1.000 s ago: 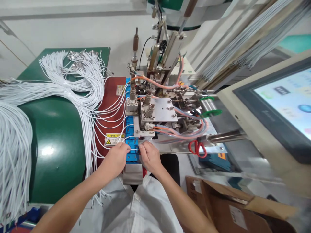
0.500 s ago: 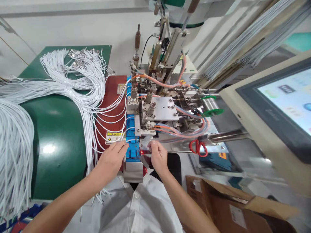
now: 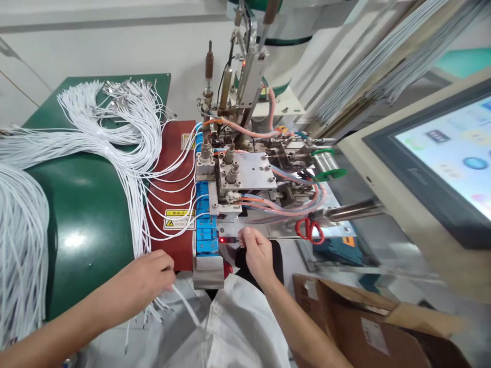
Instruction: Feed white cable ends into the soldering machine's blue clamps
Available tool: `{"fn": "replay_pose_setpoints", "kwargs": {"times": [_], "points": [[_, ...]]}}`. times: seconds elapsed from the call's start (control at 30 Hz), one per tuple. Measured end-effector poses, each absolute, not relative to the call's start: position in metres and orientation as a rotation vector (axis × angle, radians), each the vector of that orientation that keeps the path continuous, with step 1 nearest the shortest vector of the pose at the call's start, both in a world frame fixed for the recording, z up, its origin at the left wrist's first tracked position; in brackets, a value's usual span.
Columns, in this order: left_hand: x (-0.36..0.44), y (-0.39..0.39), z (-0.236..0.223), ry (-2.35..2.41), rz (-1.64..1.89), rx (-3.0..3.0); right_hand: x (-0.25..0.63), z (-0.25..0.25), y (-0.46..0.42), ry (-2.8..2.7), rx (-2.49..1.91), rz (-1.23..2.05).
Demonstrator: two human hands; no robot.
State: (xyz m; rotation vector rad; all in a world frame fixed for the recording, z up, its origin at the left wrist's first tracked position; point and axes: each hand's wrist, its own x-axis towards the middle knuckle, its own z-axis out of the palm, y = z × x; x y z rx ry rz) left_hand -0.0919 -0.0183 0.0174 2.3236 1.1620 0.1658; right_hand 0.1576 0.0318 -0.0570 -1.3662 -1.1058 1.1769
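My left hand (image 3: 148, 281) is closed, fingers curled, at the lower end of the hanging bundle of white cables (image 3: 128, 179). A single white cable (image 3: 186, 305) runs out from under its fingers over my lap. My right hand (image 3: 256, 253) is closed in a pinch just right of the row of blue clamps (image 3: 207, 234), near a small red light. Whatever its fingertips hold is hidden or too small to name. Several white cables end in the blue clamps, beside the metal machine (image 3: 249, 171).
A green table (image 3: 88, 225) carries more cables at left. Behind a red plate (image 3: 172, 179) with a warning label (image 3: 180, 220) stands the machine. Red-handled scissors (image 3: 309, 230), a wire spool (image 3: 328, 165), a screen (image 3: 452, 148) and a cardboard box (image 3: 368, 317) are at right.
My left hand has moved from the blue clamps down and left to the bundle, where a cable now shows under it. My right hand has shifted slightly right and down.
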Motion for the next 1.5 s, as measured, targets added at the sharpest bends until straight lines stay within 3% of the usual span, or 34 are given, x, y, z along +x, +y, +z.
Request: {"fn": "replay_pose_setpoints", "kwargs": {"times": [0.1, 0.3, 0.53, 0.7, 1.03, 1.5], "points": [[-0.069, -0.008, 0.018, 1.192, 0.2, 2.241, 0.156, -0.054, 0.022, -1.103, -1.26, 1.25], [-0.026, -0.006, -0.002, 1.466, 0.65, 2.138, 0.156, -0.046, 0.006, -0.864, -0.918, 1.44], [0.002, -0.003, -0.004, 1.34, 0.779, 2.06, 0.156, -0.027, 0.016, -1.181, -1.133, 1.308], [0.004, 0.002, -0.007, 1.506, 0.963, 1.865, 0.15, -0.029, 0.01, -1.147, -1.169, 1.228], [-0.001, 0.0, -0.002, 1.366, 0.923, 1.977, 0.152, -0.01, 0.022, -1.668, -1.119, 0.913], [0.004, 0.004, -0.005, 1.485, 1.029, 1.671, 0.137, -0.03, 0.007, -1.189, -1.206, 1.081]]}}
